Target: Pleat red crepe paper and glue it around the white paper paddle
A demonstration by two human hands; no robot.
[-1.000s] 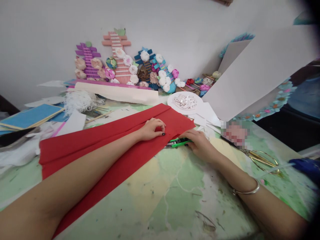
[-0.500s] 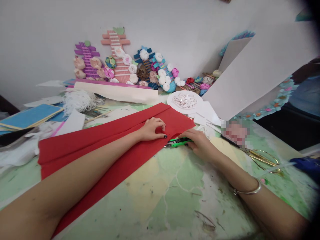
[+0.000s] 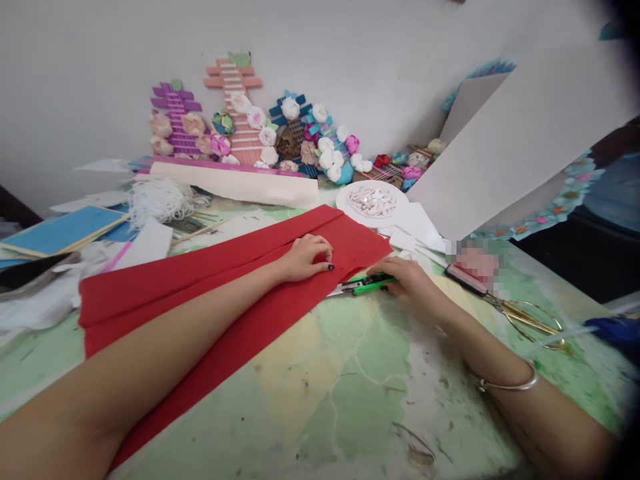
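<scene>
A long folded red paper sheet (image 3: pixel 200 287) lies across the green table (image 3: pixel 350 400). My left hand (image 3: pixel 305 257) rests on its far end with the fingers curled and pressing down on the fold. My right hand (image 3: pixel 413 283) grips a green utility knife (image 3: pixel 365 285) lying low at the paper's right edge, its blade end pointing left against the red sheet.
Gold-handled scissors (image 3: pixel 525 317) lie to the right of my right hand. A white plate of paper bits (image 3: pixel 373 200) and a big white card (image 3: pixel 510 140) stand behind. Paper-flower ornaments (image 3: pixel 250 133) line the wall. Blue boards (image 3: pixel 60 230) and white string (image 3: pixel 157 200) sit at the left.
My right hand and the green knife have slid a little to the right along the paper's edge. My left hand stays pressed on the red paper.
</scene>
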